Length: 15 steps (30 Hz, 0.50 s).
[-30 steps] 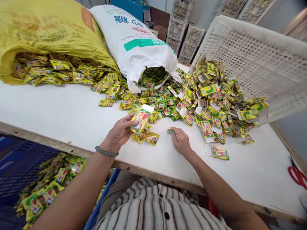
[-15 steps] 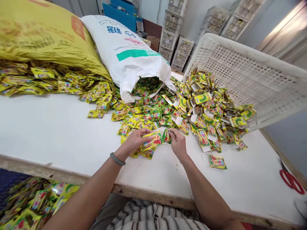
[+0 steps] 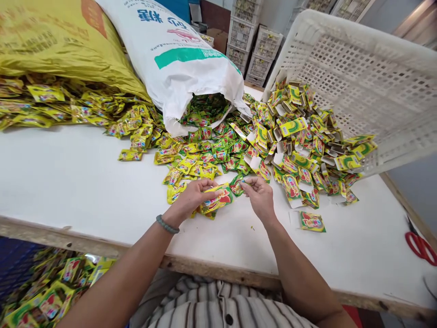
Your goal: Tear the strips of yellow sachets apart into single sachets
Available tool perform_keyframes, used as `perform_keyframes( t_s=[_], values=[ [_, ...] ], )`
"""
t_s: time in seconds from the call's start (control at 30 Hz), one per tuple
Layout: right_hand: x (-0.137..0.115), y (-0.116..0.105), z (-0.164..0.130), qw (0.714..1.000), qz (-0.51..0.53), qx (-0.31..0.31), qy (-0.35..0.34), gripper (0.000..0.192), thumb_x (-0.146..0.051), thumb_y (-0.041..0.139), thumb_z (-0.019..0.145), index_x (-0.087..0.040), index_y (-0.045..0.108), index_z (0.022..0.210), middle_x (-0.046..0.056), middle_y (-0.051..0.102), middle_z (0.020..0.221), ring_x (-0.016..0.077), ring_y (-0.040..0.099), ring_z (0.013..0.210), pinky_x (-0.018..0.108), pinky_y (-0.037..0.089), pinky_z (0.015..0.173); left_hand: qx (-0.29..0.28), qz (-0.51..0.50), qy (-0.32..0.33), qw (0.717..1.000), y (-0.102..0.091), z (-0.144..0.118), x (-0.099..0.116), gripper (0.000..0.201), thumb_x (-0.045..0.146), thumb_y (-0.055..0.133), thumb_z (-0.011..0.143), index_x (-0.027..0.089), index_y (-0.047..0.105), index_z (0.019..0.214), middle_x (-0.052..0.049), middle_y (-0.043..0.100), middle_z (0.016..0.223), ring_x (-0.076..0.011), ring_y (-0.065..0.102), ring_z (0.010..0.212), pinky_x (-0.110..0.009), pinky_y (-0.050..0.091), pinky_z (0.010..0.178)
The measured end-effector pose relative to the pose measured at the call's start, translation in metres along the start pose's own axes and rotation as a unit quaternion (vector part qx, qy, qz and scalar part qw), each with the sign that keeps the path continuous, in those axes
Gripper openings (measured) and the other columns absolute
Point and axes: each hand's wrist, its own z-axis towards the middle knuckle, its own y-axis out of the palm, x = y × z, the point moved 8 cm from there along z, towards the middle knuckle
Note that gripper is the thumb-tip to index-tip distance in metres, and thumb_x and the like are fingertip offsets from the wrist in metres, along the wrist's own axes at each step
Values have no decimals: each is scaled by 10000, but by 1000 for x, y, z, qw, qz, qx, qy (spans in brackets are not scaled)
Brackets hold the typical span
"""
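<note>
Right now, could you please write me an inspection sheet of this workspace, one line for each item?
Surface: white table with a worn wooden front edge; the near left part is bare.
Job's things: a flat yellow-green carton in the left hand; a small green sachet at the right hand.
Clutter: loose sachets spilling from a yellow sack and a white sack; flat cartons piled against a tipped white crate; red scissors at the right edge.
Grips: left closed on the carton; right pinching the sachet.
Cables: nothing seen.
Surroundings: stacked white crates behind; a bin of filled cartons below the table on the left.
</note>
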Motion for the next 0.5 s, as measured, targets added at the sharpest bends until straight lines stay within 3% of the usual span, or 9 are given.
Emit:
perform_keyframes(
  t_s=[0.1,0.23,0.37,0.5],
  values=[
    [5,7,-4,999,41,7,21,303,-453,720,708,-194,563,714,-24,575,626,117,550,539,256,483,518,-40,-30,-24,998,9,-4,-1,580,402,857,559,156,609,1022,-53,718,783,-182,650,635,-246,461,557],
    [2,18,-7,1000,-7,-27,0,264,-414,715,725,-195,572,683,-25,559,623,113,501,565,258,451,560,-32,-43,-19,998,9,-4,0,565,394,854,566,147,606,1009,-60,719,772,-183,656,638,-244,471,546],
    [-4,21,-7,998,-47,-37,-35,229,-418,622,820,-193,642,861,24,625,802,139,540,698,270,460,644,17,-67,7,998,-3,-3,6,571,374,869,524,156,599,978,-44,717,775,-193,666,649,-267,506,563],
    [-6,35,-17,987,-125,-36,-96,283,-396,544,886,-193,627,1066,82,624,974,190,565,872,325,485,765,118,-119,39,985,-31,-5,15,591,338,868,500,162,579,983,-21,714,783,-185,668,662,-269,514,586]
  ],
)
